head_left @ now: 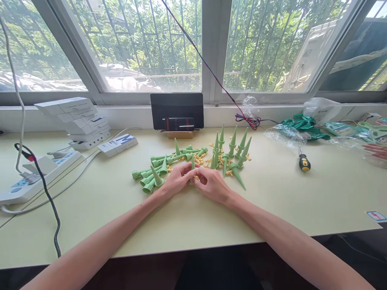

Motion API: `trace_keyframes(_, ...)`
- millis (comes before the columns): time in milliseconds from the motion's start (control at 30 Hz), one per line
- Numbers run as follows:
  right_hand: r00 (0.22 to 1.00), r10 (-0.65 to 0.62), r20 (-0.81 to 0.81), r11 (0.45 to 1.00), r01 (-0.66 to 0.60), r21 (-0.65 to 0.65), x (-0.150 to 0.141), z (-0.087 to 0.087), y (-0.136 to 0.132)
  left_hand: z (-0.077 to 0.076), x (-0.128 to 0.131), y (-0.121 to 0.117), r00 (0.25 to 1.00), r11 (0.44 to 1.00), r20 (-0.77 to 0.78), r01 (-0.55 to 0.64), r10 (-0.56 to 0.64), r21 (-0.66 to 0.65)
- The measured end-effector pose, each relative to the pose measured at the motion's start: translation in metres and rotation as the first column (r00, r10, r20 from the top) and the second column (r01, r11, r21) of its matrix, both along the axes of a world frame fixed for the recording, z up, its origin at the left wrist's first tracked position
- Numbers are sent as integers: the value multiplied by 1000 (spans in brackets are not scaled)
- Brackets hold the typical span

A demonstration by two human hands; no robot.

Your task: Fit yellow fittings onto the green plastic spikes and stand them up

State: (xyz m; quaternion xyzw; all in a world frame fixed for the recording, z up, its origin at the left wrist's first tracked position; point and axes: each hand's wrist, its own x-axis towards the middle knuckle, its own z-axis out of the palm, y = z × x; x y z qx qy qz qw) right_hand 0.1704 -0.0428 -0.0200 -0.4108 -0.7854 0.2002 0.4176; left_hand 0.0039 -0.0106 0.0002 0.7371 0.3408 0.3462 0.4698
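I judged the green spike (193, 161), pinched between my left hand (179, 177) and right hand (213, 184), light, stiff and slightly slick, best held below its tapering tip.

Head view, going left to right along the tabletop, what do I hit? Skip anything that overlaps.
White power strip → flat white box → left hand → green spike → right hand → screwdriver → another person's hand.
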Motion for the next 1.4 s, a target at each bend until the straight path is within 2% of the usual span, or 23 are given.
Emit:
trace_keyframes(500, 996, 53, -67, 998, -55, -28, -1, 2, -1, 1, 1, -2, 1000, 1000, -8, 4, -4, 24)
trace_keyframes(633, 997, 35, -68, 999, -38, -30, -1, 2, -1, 0, 2, -2, 1000, 1000, -1, 4, -4, 6)
trace_keyframes(900, 998, -44, -36, 999, 44, -8, -2, 1, 0, -2, 2, -2, 998, 992, 64, 5, 4, -127)
trace_keyframes(1400, 997, -68, -43, 997, 69, 26, -6, 0, -2, -7, 4, -3, 993, 992, 99, 77, -67, -103)
